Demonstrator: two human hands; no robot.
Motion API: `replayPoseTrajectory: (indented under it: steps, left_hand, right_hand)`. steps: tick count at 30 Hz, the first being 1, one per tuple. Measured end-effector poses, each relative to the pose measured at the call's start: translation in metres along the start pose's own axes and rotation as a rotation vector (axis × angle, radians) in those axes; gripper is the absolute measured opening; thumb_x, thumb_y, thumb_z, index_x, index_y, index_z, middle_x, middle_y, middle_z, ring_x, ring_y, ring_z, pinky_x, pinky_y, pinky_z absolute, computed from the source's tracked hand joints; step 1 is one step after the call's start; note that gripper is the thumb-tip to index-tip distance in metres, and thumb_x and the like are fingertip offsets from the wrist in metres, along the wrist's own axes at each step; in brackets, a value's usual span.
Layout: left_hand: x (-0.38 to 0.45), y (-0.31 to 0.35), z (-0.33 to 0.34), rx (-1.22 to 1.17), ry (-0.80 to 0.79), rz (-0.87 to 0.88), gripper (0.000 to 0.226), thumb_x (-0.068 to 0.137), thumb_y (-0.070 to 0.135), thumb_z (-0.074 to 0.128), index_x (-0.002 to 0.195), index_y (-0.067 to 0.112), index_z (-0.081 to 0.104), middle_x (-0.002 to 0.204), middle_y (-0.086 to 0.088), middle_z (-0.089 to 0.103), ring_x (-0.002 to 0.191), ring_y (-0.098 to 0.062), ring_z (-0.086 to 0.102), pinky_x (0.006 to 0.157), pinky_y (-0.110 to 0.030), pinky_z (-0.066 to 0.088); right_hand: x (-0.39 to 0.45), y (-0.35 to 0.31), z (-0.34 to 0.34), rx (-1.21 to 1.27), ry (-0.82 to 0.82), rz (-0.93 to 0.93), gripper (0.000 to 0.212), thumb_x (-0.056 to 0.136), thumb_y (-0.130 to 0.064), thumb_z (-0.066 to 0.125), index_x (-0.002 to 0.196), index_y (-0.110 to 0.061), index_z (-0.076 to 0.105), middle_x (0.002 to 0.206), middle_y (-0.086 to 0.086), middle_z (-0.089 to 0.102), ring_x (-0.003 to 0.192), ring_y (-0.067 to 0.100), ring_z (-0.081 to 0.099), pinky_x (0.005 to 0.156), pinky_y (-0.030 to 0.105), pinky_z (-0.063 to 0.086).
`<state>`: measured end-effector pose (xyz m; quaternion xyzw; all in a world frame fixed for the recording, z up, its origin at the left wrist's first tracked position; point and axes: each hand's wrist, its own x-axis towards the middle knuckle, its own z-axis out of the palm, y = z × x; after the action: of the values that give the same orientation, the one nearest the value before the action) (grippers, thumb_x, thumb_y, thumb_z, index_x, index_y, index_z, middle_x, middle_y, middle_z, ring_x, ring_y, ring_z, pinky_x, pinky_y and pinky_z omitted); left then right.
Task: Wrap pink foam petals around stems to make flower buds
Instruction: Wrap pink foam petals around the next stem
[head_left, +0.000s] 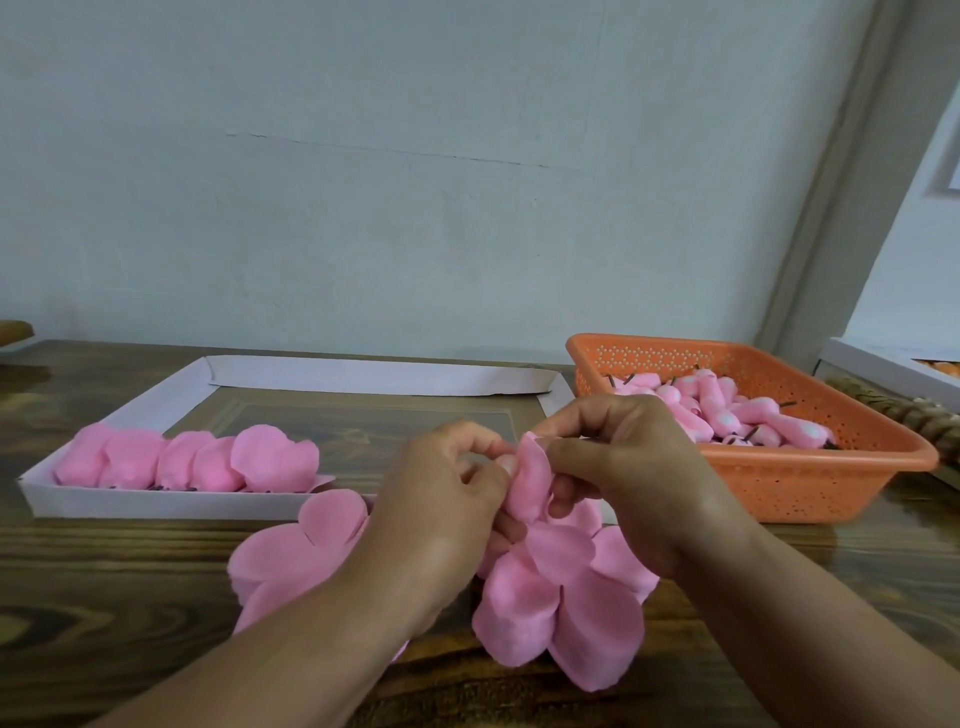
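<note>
You're working right in the middle of a wrap here: your left hand (447, 488) and your right hand (618, 467) are meeting above the wooden table (130, 571), and between them you're pinching one upright pink petal (530, 483), curling it in on itself. Left fingers are pressing its near edge, right fingers are curled round its far side. The stem itself is hidden inside the fold, so I can't tell how it is sitting. Below your hands the rest of that petal cluster (561, 613) is hanging loose, and another petal piece (291, 556) is lying flat on the table under your left forearm.

My read: the bud is only starting, and the next move is asking for a tight roll round the core while you keep the base pinched, then the next petal brought up over it.

Now the containers. The white cardboard tray (156, 504) on your left is holding a row of pink flowers (192, 462) along its near wall. The orange basket (810, 483) on your right is holding a heap of buds on dark stems (727, 415).
</note>
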<state>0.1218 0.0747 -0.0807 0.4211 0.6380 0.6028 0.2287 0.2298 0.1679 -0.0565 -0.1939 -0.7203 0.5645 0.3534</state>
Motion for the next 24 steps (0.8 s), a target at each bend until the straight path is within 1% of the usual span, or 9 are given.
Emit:
replayPoseTrajectory:
  steps: [4,8,11,13,16,18,20,22,24]
  left_hand:
    - [-0.004,0.001,0.002,0.031,-0.051,0.04,0.029,0.095,0.014,0.053,0.082,0.031,0.072,0.068,0.0,0.072,0.056,-0.008,0.064,0.059,-0.026,0.057]
    - [-0.006,0.003,0.002,0.063,-0.103,0.043,0.033,0.098,0.019,0.047,0.082,0.031,0.074,0.067,0.004,0.071,0.057,-0.004,0.062,0.062,-0.025,0.055]
    - [-0.006,0.006,0.001,0.044,-0.148,0.02,0.033,0.095,0.015,0.047,0.084,0.028,0.075,0.067,0.0,0.069,0.057,-0.004,0.058,0.06,-0.022,0.051]
    - [-0.006,0.009,-0.001,0.016,-0.205,0.011,0.032,0.092,0.014,0.048,0.088,0.028,0.076,0.076,-0.004,0.072,0.061,-0.005,0.059,0.061,-0.021,0.05]
    - [-0.007,0.011,-0.003,-0.004,-0.289,0.025,0.033,0.091,0.009,0.052,0.099,0.033,0.073,0.09,0.003,0.075,0.072,-0.01,0.062,0.067,-0.025,0.051]
    - [-0.006,0.01,-0.003,-0.01,-0.277,0.022,0.042,0.09,-0.002,0.053,0.103,0.034,0.07,0.094,0.006,0.075,0.074,-0.011,0.063,0.068,-0.025,0.052]
    - [-0.005,0.01,-0.003,-0.039,-0.26,0.007,0.048,0.089,-0.009,0.05,0.105,0.033,0.068,0.092,0.006,0.076,0.072,-0.006,0.065,0.065,-0.019,0.053]
    - [-0.005,0.011,-0.002,-0.059,-0.248,-0.003,0.052,0.09,-0.012,0.047,0.105,0.034,0.064,0.089,0.006,0.076,0.067,-0.003,0.066,0.061,-0.016,0.052]
    - [-0.005,0.01,-0.001,-0.055,-0.209,-0.004,0.047,0.09,-0.01,0.048,0.105,0.034,0.056,0.085,0.005,0.076,0.063,-0.002,0.067,0.059,-0.015,0.052]
  right_hand:
    - [0.001,0.002,-0.001,-0.012,0.027,0.006,0.005,0.08,0.011,0.061,0.075,0.011,0.062,0.052,0.017,0.057,0.037,0.015,0.05,0.04,0.023,0.046]
    - [0.002,0.003,-0.002,-0.015,0.043,0.018,0.005,0.08,0.01,0.062,0.075,0.013,0.062,0.051,0.017,0.055,0.037,0.016,0.048,0.04,0.023,0.045]
    - [0.002,0.003,-0.003,-0.002,0.056,0.024,0.007,0.08,0.01,0.06,0.074,0.013,0.061,0.048,0.015,0.054,0.037,0.014,0.048,0.04,0.023,0.045]
    - [0.002,0.002,-0.004,0.011,0.062,0.027,0.008,0.08,0.009,0.06,0.073,0.012,0.061,0.047,0.012,0.054,0.037,0.013,0.048,0.04,0.022,0.045]
    - [0.003,0.001,-0.005,0.037,0.069,0.036,0.01,0.081,0.01,0.06,0.07,0.01,0.061,0.047,0.012,0.053,0.037,0.012,0.047,0.039,0.022,0.045]
    - [0.002,0.0,-0.005,0.054,0.061,0.042,0.012,0.081,0.009,0.06,0.068,0.009,0.061,0.046,0.012,0.053,0.037,0.012,0.046,0.039,0.022,0.045]
    - [0.002,0.0,-0.005,0.065,0.052,0.044,0.014,0.081,0.009,0.06,0.067,0.007,0.06,0.046,0.011,0.053,0.036,0.012,0.046,0.039,0.021,0.044]
    - [0.002,-0.001,-0.006,0.063,0.046,0.042,0.013,0.081,0.008,0.06,0.068,0.008,0.06,0.047,0.012,0.054,0.036,0.012,0.046,0.039,0.021,0.044]
    - [0.003,-0.001,-0.007,0.057,0.049,0.041,0.011,0.081,0.007,0.061,0.071,0.013,0.06,0.049,0.015,0.054,0.037,0.013,0.047,0.039,0.022,0.045]
